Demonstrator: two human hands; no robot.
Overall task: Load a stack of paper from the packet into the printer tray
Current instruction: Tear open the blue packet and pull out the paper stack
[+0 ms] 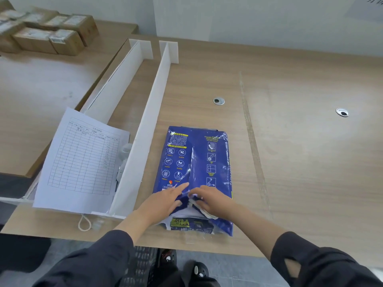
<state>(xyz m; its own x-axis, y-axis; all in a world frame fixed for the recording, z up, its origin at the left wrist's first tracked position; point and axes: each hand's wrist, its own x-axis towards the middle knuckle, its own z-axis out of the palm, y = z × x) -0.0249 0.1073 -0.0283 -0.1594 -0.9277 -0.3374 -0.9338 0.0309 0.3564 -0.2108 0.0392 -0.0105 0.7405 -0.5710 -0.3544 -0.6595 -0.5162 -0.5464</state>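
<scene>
A blue paper packet (199, 162) lies flat on the wooden desk (300, 152), its near end torn open with white sheets (186, 214) showing. My left hand (165, 201) rests on the packet's near left part, fingers spread and pressing the wrapper. My right hand (209, 200) is at the torn seam, fingers curled around the torn wrapper edge. No printer or printer tray is in view.
White foam-board dividers (145, 129) stand to the left of the packet. A printed table sheet (83, 162) lies across them. Cardboard boxes (45, 32) sit at the far left. Two cable grommets (218, 101) are set in the desk. A white cord (84, 223) lies near the front edge.
</scene>
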